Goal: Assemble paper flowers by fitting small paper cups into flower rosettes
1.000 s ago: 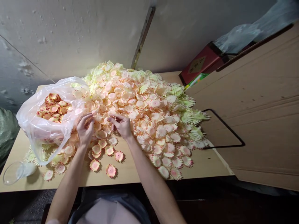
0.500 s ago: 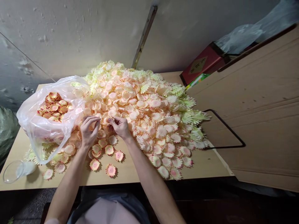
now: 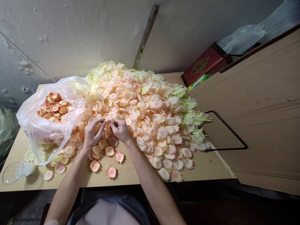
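My left hand (image 3: 93,132) is closed in a pinch, its fingertips almost meeting those of my right hand (image 3: 119,129). Between the right thumb and fingers shows the edge of a small yellowish artificial flower petal disc (image 3: 109,121). Whatever the left fingertips hold is too small to make out. Both hands are at the front of a large heap of artificial flower petal discs (image 3: 140,103), cream and pink with scalloped edges. Several loose discs, such as a pink one (image 3: 111,172), lie on the table between my forearms.
Left of my hands sits an open clear plastic bag (image 3: 28,115) of darker red-edged discs (image 3: 55,107). A tipped glass (image 3: 14,172) lies at the table's (image 3: 126,178) left front corner. A large cardboard box (image 3: 262,118) and a red box (image 3: 199,67) stand right.
My left hand has moved slightly right, closing the gap to my right hand. The right hand has barely moved. The heap and bag look the same.
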{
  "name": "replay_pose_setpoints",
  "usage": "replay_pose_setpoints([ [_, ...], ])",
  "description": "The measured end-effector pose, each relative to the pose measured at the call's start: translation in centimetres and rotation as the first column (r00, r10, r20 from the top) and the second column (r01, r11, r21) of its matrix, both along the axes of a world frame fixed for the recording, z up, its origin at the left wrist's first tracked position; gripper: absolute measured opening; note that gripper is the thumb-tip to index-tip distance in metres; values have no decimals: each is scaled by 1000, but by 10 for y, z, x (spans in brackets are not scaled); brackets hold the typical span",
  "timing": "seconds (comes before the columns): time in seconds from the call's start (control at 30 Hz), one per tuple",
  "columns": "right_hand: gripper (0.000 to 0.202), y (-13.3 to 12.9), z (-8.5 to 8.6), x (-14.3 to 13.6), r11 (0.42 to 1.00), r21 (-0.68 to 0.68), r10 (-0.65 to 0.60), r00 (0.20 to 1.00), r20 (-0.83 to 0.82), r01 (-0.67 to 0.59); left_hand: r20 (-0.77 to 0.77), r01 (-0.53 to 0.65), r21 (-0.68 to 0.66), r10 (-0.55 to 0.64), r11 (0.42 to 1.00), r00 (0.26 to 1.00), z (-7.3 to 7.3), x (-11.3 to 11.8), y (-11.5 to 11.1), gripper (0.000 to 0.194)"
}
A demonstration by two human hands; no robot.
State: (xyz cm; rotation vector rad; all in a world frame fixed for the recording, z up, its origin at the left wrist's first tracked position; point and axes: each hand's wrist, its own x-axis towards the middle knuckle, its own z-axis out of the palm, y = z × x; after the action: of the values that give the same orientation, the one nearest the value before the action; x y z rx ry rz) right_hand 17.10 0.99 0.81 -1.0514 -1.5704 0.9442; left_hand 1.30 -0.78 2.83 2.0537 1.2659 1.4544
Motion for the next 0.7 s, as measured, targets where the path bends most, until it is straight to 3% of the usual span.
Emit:
replay_pose_setpoints([
  [0.33, 50, -3, 4, -1, 997, 75, -13, 1000, 21, 12, 8, 27, -56, -26, 998, 1000, -2, -2, 1, 21],
  [0.47, 55, -2, 1, 0, 997, 73, -21, 999, 29, 19, 25, 69, -60, -67, 996, 997, 1, -3, 1, 13],
  [0.7, 57, 1, -2, 2, 995, 79, 63, 998, 14, -64, 60, 95, -105, -89, 990, 994, 7, -5, -1, 14],
])
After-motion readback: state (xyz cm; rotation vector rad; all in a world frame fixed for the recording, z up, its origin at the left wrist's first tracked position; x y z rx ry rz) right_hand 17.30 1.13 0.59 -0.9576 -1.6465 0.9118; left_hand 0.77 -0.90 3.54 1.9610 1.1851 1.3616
